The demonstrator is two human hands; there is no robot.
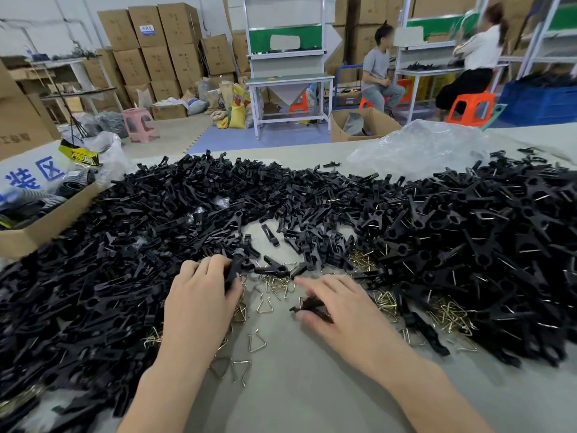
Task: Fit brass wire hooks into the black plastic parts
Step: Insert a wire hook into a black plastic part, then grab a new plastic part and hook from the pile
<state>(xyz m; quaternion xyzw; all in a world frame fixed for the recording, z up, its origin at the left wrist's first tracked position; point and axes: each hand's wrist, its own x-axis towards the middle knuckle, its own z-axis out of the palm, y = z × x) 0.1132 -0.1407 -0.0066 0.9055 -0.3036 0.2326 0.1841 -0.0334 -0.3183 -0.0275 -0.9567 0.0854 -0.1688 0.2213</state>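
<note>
Black plastic parts (125, 245) cover nearly the whole pale table (296, 385) in a deep heap. They are long flat pieces, each with a round eye at one end and a tapering or forked tail. At the far left a cardboard box (46, 226) sits against the heap. The left hand (199, 295) is curled round one black part (234, 270), gripping it at the heap's inner edge. Between the hands, on the bare patch of table, lie the brass wire hooks (274, 285). They are thin and shiny, bent into open triangles, some lying single and others tangled in small clusters. The right hand (340, 307) is blurred, but its thumb and fingers pinch a dark part (312, 306) close to the tabletop. Farther right, many parts in the heap show a glint of wire, and a crumpled clear plastic bag (421, 148) lies behind them.
</note>
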